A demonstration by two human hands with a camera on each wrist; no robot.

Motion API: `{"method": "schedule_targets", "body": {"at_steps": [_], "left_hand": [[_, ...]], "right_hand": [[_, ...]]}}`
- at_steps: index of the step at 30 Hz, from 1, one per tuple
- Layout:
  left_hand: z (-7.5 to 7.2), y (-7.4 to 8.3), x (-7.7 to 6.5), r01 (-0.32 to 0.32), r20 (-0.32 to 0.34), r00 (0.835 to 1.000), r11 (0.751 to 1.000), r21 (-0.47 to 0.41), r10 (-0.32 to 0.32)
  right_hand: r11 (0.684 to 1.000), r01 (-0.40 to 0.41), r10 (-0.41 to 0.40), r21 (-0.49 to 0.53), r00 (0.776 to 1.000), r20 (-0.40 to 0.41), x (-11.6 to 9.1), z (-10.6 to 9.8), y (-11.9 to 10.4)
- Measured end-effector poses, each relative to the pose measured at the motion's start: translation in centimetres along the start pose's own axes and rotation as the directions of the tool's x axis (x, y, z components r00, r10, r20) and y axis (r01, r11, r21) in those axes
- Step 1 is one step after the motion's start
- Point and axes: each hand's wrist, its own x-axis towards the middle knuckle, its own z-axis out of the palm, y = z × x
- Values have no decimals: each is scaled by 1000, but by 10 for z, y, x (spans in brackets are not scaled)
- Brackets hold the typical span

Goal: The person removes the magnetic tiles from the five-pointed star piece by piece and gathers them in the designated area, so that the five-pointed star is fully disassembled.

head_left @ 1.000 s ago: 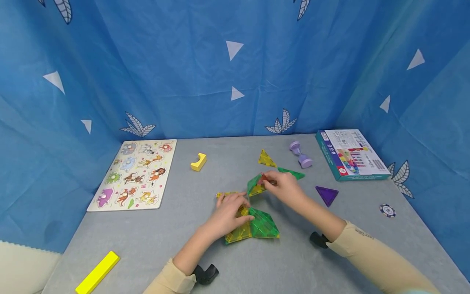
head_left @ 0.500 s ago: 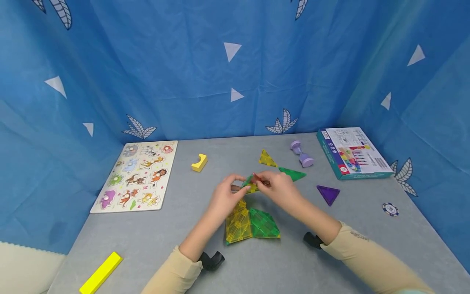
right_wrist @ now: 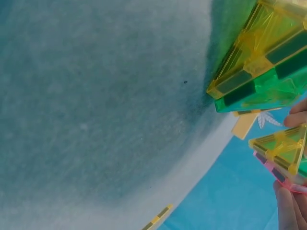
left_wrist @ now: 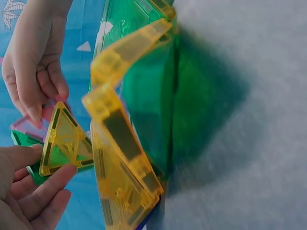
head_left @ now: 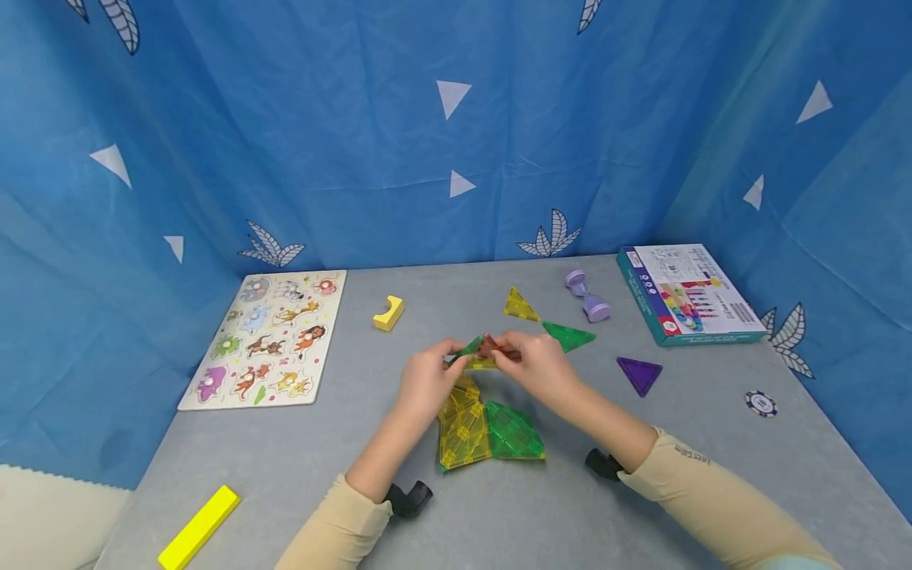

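Above the table, both hands hold a small joined cluster of see-through magnetic tiles. My left hand pinches its green tile between thumb and fingers. My right hand pinches the red-pink tile opposite. A yellow triangular tile spans the two and faces the left wrist camera. Just below and nearer the person stands a larger build of magnetic tiles, with yellow tiles on its left and green tiles on its right. The left hand overlaps the build's far left part in the head view.
Beyond the hands lie a loose yellow triangle tile, a green one and a purple one. A purple hourglass, a box and a poker chip are right. An animal puzzle board and yellow blocks are left.
My left hand has left the larger build and moved up to grip the green tile of the small cluster. My right hand has brought that cluster slightly left.
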Motion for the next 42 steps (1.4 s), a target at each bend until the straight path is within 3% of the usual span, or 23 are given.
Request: {"method": "schedule_targets", "body": {"at_steps": [3,6,10,13,16,19,23,30,33,36,38,40,42], "left_hand": [[-3,-4,1,24,-7,1000,1000,-20,-24],[-5,-11,1,79,-3,997,992,-96,-80],[-7,-19,2,173,3,984,949,-263,-178],[-10,-25,4,194,-4,977,906,-377,-212],[-12,-31,5,192,-8,976,881,-433,-216],[-14,-34,4,199,-8,974,877,-437,-225],[-15,-37,3,217,-6,970,879,-424,-242],[-13,-39,0,219,0,970,878,-425,-242],[-11,-40,-1,229,3,968,880,-416,-250],[-9,-42,-2,225,-2,969,885,-408,-247],[-8,-42,-2,215,-9,971,893,-397,-238],[-8,-42,-2,210,-11,972,896,-391,-233],[-8,-42,-1,211,-8,973,897,-389,-233]], "right_hand": [[1000,-12,12,18,1000,10,1,0,1],[998,-36,35,50,999,10,3,-2,2],[990,-94,95,103,995,-6,8,-7,4],[981,-140,142,132,990,-4,12,-12,8],[968,-187,187,170,982,16,22,-16,16],[937,-257,250,237,966,61,39,-16,29],[868,-387,355,311,922,157,72,-8,49],[670,-638,547,379,770,329,120,26,71],[628,-686,572,367,727,380,131,40,75],[620,-706,592,342,707,387,137,50,77],[638,-702,596,318,711,374,140,53,77],[689,-675,585,262,732,348,140,54,76],[759,-623,554,189,770,317,139,53,75]]}}
